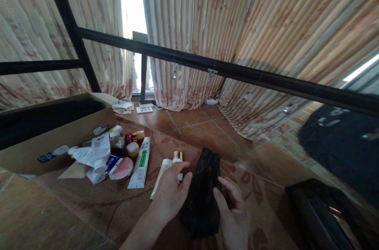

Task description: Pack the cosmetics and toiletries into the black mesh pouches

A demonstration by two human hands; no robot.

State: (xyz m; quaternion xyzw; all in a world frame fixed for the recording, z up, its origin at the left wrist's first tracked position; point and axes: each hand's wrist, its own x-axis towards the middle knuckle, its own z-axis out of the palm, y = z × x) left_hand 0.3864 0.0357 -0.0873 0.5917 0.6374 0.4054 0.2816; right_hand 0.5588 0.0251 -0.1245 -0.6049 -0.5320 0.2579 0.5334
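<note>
A black zip pouch (201, 202) stands on the brown patterned cloth, its mouth gaping upward. My right hand (232, 210) pinches the pouch's right rim between thumb and fingers. To its left, my left hand (173, 191) has thumb and fingers apart, with nothing visible between them. Just behind those fingers stands a white bottle with a gold cap (177, 156), partly covered by the hand. Beside it lies a pale cream tube (160, 177), its middle partly hidden. A white and green tube (140, 165) lies farther left.
A heap of toiletries lies at left, with a white squeeze tube (100, 147), a pink round compact (121, 169) and a yellow jar (133, 149). Behind it stands a cardboard box (59, 135). A black metal rail (183, 53) crosses before the curtains (201, 13). A dark bag (314, 210) sits at right.
</note>
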